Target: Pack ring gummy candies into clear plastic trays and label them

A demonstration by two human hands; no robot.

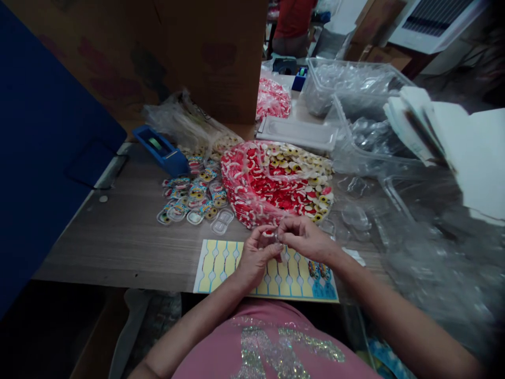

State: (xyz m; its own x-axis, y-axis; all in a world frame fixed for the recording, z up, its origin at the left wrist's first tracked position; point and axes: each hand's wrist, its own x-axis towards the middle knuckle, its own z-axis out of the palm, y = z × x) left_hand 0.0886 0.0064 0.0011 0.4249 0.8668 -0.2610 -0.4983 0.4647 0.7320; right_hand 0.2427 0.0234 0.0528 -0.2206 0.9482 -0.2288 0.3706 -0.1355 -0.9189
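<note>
My left hand (255,258) has its fingers curled round a small clear plastic case, with a red and white piece (269,232) showing at the fingertips. My right hand (302,238) pinches at the same spot, its thumb and index finger pressed together against the case's edge. Both hands hover over a yellow sticker sheet (221,263), mostly peeled, with a few printed stickers (323,287) left at its right end. Just beyond lies an open plastic bag (252,184) of red, white and yellow small pieces. What exactly sits inside the case is partly hidden by my fingers.
Filled, labelled small cases (199,195) are heaped left of the bag, near a blue tape dispenser (161,150). Clear tubs (379,147) of plastic cases stand at the right. A cardboard box (209,63) rises behind; a person in red (294,23) is farther back.
</note>
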